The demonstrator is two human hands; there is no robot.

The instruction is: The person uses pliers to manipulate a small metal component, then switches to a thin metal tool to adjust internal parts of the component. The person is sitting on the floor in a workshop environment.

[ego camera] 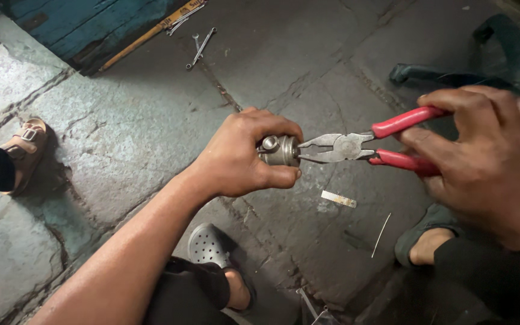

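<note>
— Metal cylinder part, sitting mid-frame above the cracked stone floor, gripped end-on?

— Yes. Being clenched by the left hand, fingers curled tight round it, thumb pressing underneath. Showing only the short grey end with a small round knob.

— And further right?

— Being met by the pliers, steel nose touching the cylinder's end, jaws nearly closed. Red handles running up and to the right into the right hand, fingers wrapping over them, squeezing both.

— Around all that, starting from the left edge?

— Resting at far left: another person's foot in a tan sandal. Lying top centre: two small spanners beside a long wooden stick, against a blue painted board. Showing below the left forearm: a grey perforated clog. Lying under the pliers: a small pale strip and a thin wire. Sitting at top right: dark plastic chair legs, partly hidden behind the right hand.

— Anything blocking the cylinder?

— Mostly being covered by the left fingers.
</note>
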